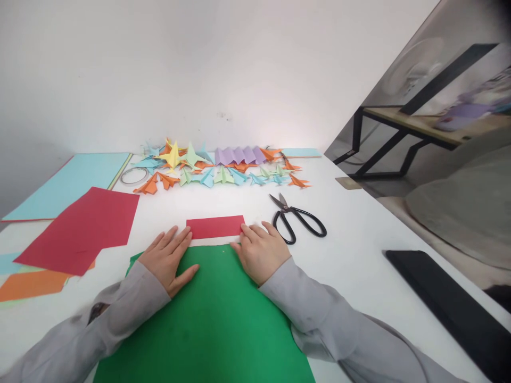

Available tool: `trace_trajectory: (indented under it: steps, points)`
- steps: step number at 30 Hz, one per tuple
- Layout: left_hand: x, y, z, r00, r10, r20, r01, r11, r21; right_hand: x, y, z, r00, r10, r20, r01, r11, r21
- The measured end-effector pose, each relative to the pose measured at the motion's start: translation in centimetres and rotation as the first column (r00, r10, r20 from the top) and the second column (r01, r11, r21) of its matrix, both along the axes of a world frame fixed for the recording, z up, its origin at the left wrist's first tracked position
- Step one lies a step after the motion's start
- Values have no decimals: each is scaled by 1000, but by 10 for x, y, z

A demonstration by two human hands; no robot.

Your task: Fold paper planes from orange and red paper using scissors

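Observation:
A small red paper strip (pixel 215 227) lies flat on the white table, just beyond the top edge of a large green sheet (pixel 211 319). My left hand (pixel 168 260) rests flat over the green sheet, fingers stretched and thumb apart, its fingertips at the strip's left end. At the right end, my right hand (pixel 261 247) touches the strip with its fingertips; its fingers are spread and slightly bent, the thumb near the green edge. Neither hand grips anything. Black-handled scissors (pixel 295 217) lie beside my right hand, blades slightly apart and pointing away.
Red paper (pixel 91 223), light blue sheets (pixel 75 181) and orange paper (pixel 34 284) lie at left. Folded paper pieces (pixel 207 176), a pleated purple paper (pixel 240 155) and a wire coil (pixel 134 175) line the back by the wall. A long black object (pixel 443 303) lies at right.

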State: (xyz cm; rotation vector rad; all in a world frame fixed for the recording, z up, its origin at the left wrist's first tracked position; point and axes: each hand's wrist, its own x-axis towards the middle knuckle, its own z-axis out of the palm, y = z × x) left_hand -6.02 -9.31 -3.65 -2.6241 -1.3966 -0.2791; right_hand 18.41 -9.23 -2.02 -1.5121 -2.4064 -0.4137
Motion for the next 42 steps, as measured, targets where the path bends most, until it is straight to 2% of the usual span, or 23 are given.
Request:
trace_trajectory:
  steps: [7, 10, 13, 16, 17, 21, 24, 28, 32, 37, 42]
  points:
    - [-1, 18, 11, 999, -29, -31, 30, 999, 13, 5, 9, -9, 999, 8, -43, -4, 997, 80]
    - [9, 29, 18, 996, -32, -83, 32, 999, 2, 6, 11, -11, 998, 7, -60, -3, 997, 71]
    - [26, 38, 20, 994, -51, -101, 59, 995, 80, 6, 11, -10, 998, 28, -58, -25, 998, 66]
    - [44, 46, 15, 985, -138, -104, 153, 978, 145, 5, 9, -10, 998, 29, -54, -24, 995, 93]
    - [49, 48, 11, 966, -221, -133, 238, 963, 124, 5, 9, -10, 998, 25, -60, -19, 994, 110]
    - [61, 48, -1, 961, -229, -157, 264, 928, 262, 4, 12, -11, 995, 41, -93, -21, 979, 205]
    - [64, 44, -4, 967, -211, -140, 247, 909, 337, 0, 18, -11, 986, 142, -82, -116, 957, 265]
    - [62, 46, -3, 969, -211, -131, 245, 899, 363, -15, 30, -10, 955, 294, -34, -273, 918, 288]
    - [58, 55, 0, 955, -285, -81, 288, 826, 485, -25, 37, -9, 937, 345, -52, -311, 892, 328]
    - [54, 62, 6, 910, -414, 0, 331, 728, 601, -22, 39, -7, 914, 398, -75, -350, 868, 352]
    - [40, 74, 14, 884, -467, -29, 382, 684, 622, -10, 44, -4, 909, 407, -91, -347, 859, 376]
